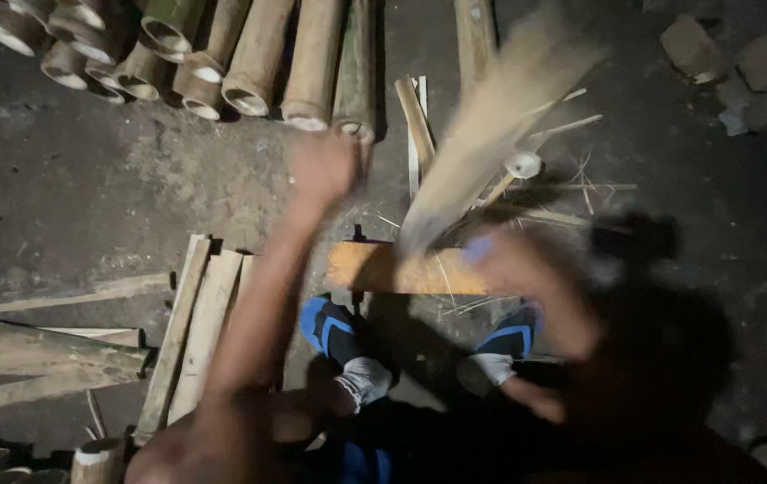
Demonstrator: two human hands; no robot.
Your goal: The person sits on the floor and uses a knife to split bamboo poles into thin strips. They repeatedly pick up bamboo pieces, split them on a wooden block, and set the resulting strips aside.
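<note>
- The right hand [527, 269], blurred, grips a bamboo strip [491, 125] slanting up and away over the wooden block [401, 269]
- The left hand [322, 170] reaches forward left of it; grip unclear

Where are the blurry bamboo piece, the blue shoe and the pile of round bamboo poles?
Blurry tan bamboo piece [491, 134], head view, mid-length.
Blue and black shoe [328, 330], head view, top.
Round bamboo poles [258, 54], head view, one pole's side.

Both hands [320, 170] & bamboo piece [491, 134] blurred.
</note>
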